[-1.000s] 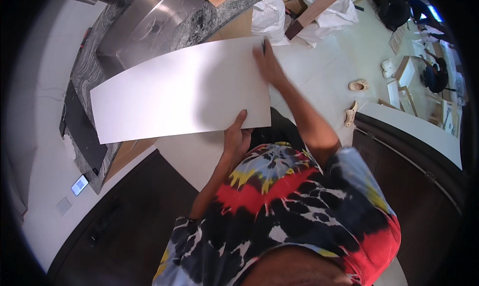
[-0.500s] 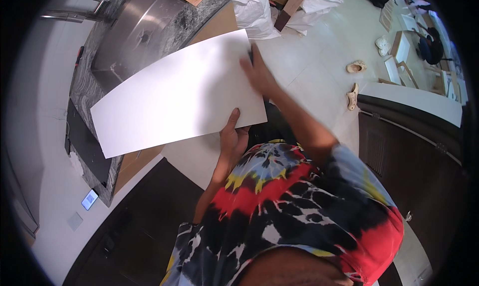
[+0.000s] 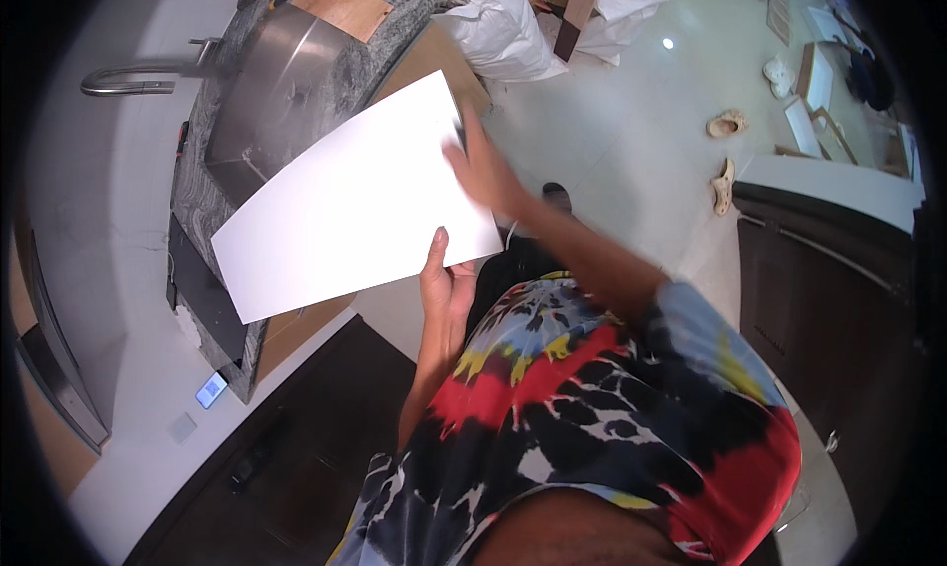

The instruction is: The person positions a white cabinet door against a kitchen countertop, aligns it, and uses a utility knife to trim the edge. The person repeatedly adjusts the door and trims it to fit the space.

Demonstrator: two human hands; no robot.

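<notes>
Panel (image 3: 330, 211), white: near edge clamped in left hand (image 3: 447, 282), bulk extending leftward of it; right hand (image 3: 485, 176) blurred at right edge, grip cannot be told. Step, apparently: handling that edge; next move calls for steady left support

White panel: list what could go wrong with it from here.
The white panel could tip, since the left hand grips it near one end. Its far end might knock the grey stone counter, which it overlaps in this view; the gap can't be judged. The right hand, blurred at the panel's right edge, may get scraped there.
</notes>
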